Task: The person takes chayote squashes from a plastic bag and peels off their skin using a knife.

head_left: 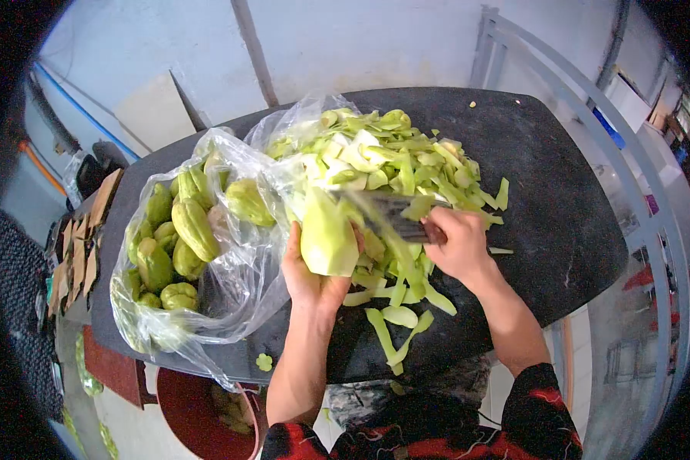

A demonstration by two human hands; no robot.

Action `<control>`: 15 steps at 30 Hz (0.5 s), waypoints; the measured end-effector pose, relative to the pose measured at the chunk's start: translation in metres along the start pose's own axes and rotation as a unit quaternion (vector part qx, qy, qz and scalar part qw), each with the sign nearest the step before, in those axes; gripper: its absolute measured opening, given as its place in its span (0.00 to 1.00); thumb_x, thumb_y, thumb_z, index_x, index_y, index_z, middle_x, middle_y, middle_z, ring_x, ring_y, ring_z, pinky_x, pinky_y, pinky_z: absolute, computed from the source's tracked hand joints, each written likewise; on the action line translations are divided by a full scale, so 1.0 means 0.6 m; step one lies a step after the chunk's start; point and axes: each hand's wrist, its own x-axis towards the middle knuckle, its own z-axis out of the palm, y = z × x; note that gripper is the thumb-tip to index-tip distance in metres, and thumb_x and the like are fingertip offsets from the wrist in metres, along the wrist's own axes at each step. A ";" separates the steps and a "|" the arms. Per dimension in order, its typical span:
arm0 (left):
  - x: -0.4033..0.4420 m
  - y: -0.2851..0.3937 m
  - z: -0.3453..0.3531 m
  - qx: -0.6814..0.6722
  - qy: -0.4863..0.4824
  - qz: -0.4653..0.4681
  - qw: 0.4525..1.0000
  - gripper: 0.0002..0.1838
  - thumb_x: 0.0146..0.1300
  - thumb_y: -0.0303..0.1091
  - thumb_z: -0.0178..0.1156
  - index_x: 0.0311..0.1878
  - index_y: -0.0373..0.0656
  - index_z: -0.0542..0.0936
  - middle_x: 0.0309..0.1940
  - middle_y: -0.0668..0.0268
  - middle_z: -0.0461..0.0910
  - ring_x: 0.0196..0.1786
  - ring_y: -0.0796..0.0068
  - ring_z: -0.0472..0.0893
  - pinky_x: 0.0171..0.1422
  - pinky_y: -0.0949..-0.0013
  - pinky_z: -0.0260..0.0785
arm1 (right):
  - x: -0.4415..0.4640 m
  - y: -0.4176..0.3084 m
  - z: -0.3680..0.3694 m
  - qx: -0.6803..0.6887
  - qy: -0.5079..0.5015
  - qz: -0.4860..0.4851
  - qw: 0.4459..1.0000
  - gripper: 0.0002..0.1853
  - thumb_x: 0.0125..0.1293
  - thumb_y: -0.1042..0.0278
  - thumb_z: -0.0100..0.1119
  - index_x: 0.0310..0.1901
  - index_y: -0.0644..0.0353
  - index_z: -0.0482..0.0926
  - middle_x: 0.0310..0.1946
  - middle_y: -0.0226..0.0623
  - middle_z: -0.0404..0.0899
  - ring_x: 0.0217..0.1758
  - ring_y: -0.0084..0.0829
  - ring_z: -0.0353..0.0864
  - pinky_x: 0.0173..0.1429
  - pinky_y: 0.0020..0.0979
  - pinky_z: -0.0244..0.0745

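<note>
My left hand (314, 280) is wrapped round a chayote (328, 238) with pale, peeled surfaces, held upright near the middle of the table. From the right, my right hand (456, 241) grips a dark tool (395, 211), blurred by motion, that looks like a peeler or knife. A long green strip of peel (395, 249) hangs beside it. Behind both hands lies a large heap of green peelings (391, 157). Left of my left hand, a clear plastic bag (241, 284) holds several unpeeled chayotes (194, 228).
The black table (560, 222) has rounded edges. Below its front edge stands a red bucket (180, 418) with pale pieces inside. A grey metal railing (590, 115) curves along the right. Cardboard pieces (77, 253) lie at the left, and a pale wall (345, 46) rises behind.
</note>
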 end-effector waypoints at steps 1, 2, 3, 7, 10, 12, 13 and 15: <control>0.001 0.000 0.005 -0.007 0.058 0.019 0.998 0.28 0.74 0.52 0.43 0.63 0.38 0.72 0.55 0.51 0.78 0.54 0.54 0.78 0.62 0.55 0.71 | -0.003 -0.001 0.002 0.018 -0.004 -0.036 0.999 0.08 0.53 0.71 0.65 0.26 0.58 0.73 0.20 0.38 0.77 0.24 0.42 0.80 0.28 0.41 0.72; 0.002 0.000 0.007 -0.014 0.116 0.038 0.992 0.29 0.73 0.53 0.44 0.63 0.38 0.72 0.54 0.51 0.78 0.53 0.55 0.79 0.61 0.56 0.71 | -0.002 -0.006 0.005 0.026 0.033 -0.114 0.993 0.09 0.50 0.73 0.66 0.24 0.56 0.73 0.17 0.34 0.74 0.21 0.38 0.78 0.26 0.38 0.71; 0.000 0.000 0.005 -0.014 0.116 0.039 0.992 0.29 0.73 0.53 0.44 0.63 0.38 0.72 0.54 0.51 0.78 0.53 0.55 0.79 0.61 0.56 0.71 | 0.000 -0.016 0.003 0.034 0.038 -0.162 0.986 0.09 0.46 0.76 0.66 0.23 0.58 0.72 0.17 0.34 0.72 0.19 0.37 0.75 0.24 0.36 0.67; -0.006 0.000 -0.008 0.057 0.036 0.003 0.998 0.30 0.70 0.54 0.48 0.62 0.37 0.72 0.51 0.52 0.79 0.49 0.57 0.81 0.57 0.57 0.74 | -0.007 -0.036 0.011 0.031 0.068 -0.246 0.966 0.10 0.41 0.77 0.66 0.20 0.58 0.72 0.15 0.33 0.68 0.15 0.35 0.70 0.21 0.34 0.62; -0.005 -0.001 -0.008 0.073 0.007 0.007 0.997 0.30 0.69 0.54 0.48 0.60 0.36 0.73 0.46 0.52 0.81 0.48 0.57 0.81 0.56 0.55 0.75 | -0.017 -0.035 0.005 -0.016 0.019 -0.227 0.973 0.10 0.44 0.66 0.65 0.23 0.55 0.72 0.19 0.33 0.73 0.21 0.36 0.76 0.24 0.36 0.69; -0.004 -0.002 -0.007 0.074 0.012 0.005 0.997 0.30 0.68 0.54 0.49 0.60 0.36 0.74 0.46 0.52 0.81 0.48 0.56 0.81 0.56 0.54 0.74 | -0.013 -0.038 0.008 0.000 0.043 -0.232 0.972 0.09 0.43 0.71 0.66 0.22 0.56 0.72 0.17 0.33 0.70 0.18 0.36 0.73 0.23 0.35 0.66; -0.004 -0.001 -0.008 0.074 0.012 0.005 0.997 0.30 0.68 0.54 0.49 0.60 0.36 0.74 0.46 0.52 0.81 0.48 0.56 0.81 0.56 0.54 0.74 | -0.011 -0.039 0.009 0.017 0.067 -0.237 0.969 0.10 0.41 0.76 0.66 0.20 0.57 0.72 0.15 0.33 0.67 0.16 0.36 0.70 0.21 0.35 0.63; -0.006 0.001 -0.007 0.119 0.066 0.016 0.991 0.30 0.68 0.54 0.50 0.60 0.37 0.74 0.48 0.53 0.81 0.50 0.56 0.81 0.58 0.54 0.72 | -0.007 -0.042 0.001 0.008 0.058 -0.220 0.974 0.09 0.43 0.76 0.66 0.21 0.57 0.73 0.15 0.34 0.68 0.16 0.37 0.71 0.21 0.35 0.63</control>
